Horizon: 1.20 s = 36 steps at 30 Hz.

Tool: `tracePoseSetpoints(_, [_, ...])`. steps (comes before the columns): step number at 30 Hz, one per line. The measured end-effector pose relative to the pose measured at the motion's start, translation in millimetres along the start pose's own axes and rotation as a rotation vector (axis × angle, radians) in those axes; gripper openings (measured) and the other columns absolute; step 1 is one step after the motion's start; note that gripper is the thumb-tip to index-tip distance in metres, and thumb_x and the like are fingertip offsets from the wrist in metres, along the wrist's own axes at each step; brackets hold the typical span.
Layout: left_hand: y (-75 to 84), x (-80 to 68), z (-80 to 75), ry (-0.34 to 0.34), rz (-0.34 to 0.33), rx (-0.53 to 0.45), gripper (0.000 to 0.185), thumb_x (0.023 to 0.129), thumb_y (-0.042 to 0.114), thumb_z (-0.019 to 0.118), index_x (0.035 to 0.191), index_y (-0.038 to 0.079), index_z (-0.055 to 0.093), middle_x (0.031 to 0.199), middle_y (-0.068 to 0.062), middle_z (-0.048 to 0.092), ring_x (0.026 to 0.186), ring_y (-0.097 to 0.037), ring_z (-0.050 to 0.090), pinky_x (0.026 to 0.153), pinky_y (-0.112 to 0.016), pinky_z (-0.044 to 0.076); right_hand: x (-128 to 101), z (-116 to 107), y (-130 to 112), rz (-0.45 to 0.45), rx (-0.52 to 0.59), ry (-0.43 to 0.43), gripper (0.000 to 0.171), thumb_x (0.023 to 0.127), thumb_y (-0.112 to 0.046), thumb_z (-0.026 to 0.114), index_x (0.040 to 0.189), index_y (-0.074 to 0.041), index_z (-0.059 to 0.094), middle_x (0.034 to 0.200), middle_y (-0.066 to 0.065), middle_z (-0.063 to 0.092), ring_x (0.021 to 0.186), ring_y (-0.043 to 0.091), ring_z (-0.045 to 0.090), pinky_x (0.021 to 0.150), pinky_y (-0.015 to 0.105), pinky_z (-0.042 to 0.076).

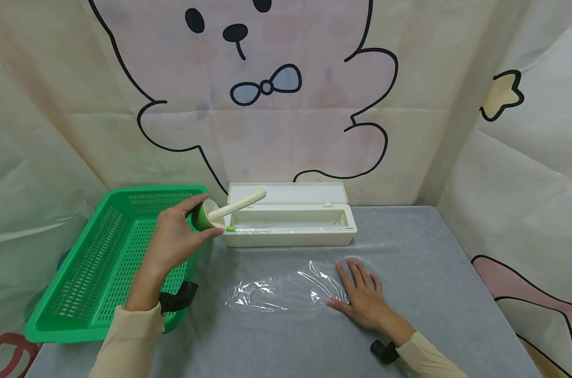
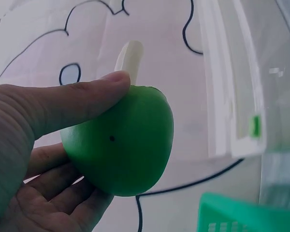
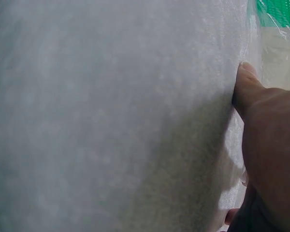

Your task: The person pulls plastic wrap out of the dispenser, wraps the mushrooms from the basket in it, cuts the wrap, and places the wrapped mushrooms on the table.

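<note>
In the head view my left hand (image 1: pixel 171 242) grips a small green bowl (image 1: pixel 201 216) between thumb and fingers, raised and tipped on its side. Its inside is cream, and a cream stick (image 1: pixel 240 203) like a pestle pokes out of it. The left wrist view shows the bowl's rounded green outside (image 2: pixel 130 150) with a small dark dot. A wrinkled sheet of clear cling film (image 1: pixel 286 295) lies on the grey table. My right hand (image 1: pixel 365 302) rests spread on the film's right end; its thumb (image 3: pixel 249 87) shows in the right wrist view.
Behind the film stands a white cling film dispenser (image 1: pixel 290 240), lid raised, with a green slider (image 1: pixel 230 229) at its front left. A green slotted basket (image 1: pixel 68 336) fills the table's left side. A printed cloth (image 1: pixel 276 136) hangs along the back.
</note>
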<state>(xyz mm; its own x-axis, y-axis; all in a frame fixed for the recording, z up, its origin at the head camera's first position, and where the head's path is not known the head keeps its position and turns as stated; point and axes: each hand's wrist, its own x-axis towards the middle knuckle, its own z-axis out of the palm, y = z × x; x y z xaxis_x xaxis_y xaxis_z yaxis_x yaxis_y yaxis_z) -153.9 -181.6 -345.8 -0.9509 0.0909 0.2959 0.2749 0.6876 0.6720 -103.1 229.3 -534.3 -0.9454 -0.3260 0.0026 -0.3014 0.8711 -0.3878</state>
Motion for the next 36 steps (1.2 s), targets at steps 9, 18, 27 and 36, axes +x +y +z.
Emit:
tracePoseSetpoints(9, [11.7,0.6,37.4,-0.077,0.042,-0.055,0.073,0.075,0.009,0.091,0.139,-0.002,0.058,0.132,-0.023,0.063,0.113,-0.036,0.061,0.09,-0.049,0.053,0,-14,-13,0.031,-0.003,-0.036,0.09,0.094,-0.056,0.066,0.159,-0.005,0.03,0.162,0.028,0.022,0.149,0.049,0.014,0.11,0.071,0.011])
tracePoseSetpoints(18, [15.4,-4.8,74.2,-0.156,0.081,-0.07,0.073,0.072,0.009,0.093,0.136,-0.003,0.06,0.13,-0.02,0.065,0.108,-0.031,0.063,0.084,-0.043,0.054,2,0,-1,-0.009,0.004,0.016,0.093,0.092,-0.061,0.064,0.158,-0.005,0.029,0.162,0.028,0.021,0.148,0.05,0.014,0.109,0.071,0.009])
tracePoseSetpoints(27, [12.9,-12.7,109.1,-0.253,0.104,-0.069,0.072,0.067,0.008,0.096,0.131,-0.003,0.065,0.122,-0.015,0.07,0.095,-0.023,0.063,0.077,-0.035,0.052,2,5,4,-0.01,0.003,0.023,0.094,0.092,-0.062,0.063,0.159,-0.007,0.029,0.162,0.027,0.02,0.148,0.048,0.013,0.109,0.071,0.008])
tracePoseSetpoints(36, [6.2,-19.0,134.2,-0.36,0.097,-0.084,0.066,0.069,0.007,0.095,0.128,-0.003,0.065,0.115,-0.014,0.07,0.088,-0.019,0.059,0.073,-0.032,0.052,0,-11,-10,0.019,0.005,-0.011,0.091,0.093,-0.057,0.067,0.158,-0.004,0.031,0.161,0.03,0.023,0.147,0.051,0.015,0.109,0.072,0.01])
